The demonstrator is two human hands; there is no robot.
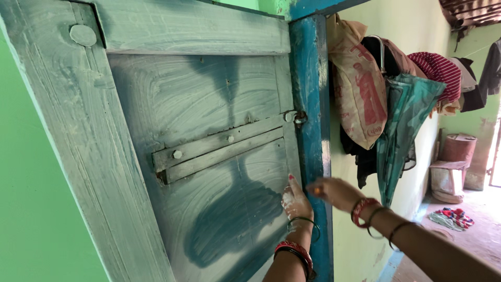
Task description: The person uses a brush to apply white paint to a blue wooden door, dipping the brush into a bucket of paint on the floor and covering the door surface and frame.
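Note:
A wooden door [198, 104] fills the left and middle, smeared with whitish-grey strokes, with darker teal patches showing through. My left hand [296, 201], dusted white, presses against the lower door panel near its right edge. Its palm faces the wood, so anything under it is hidden. Red and green bangles ring that wrist. My right hand [334, 192] reaches in from the right, fingers loosely spread at the blue door frame [311, 130], with nothing seen in it. It also wears bangles.
Two wooden crossbars [219, 149] run across the door's middle to a metal latch [298, 118]. Cloth bags [360, 89], a folded umbrella [402, 130] and clothes hang on the green wall to the right. A drum [458, 149] and a rag [451, 216] sit farther back.

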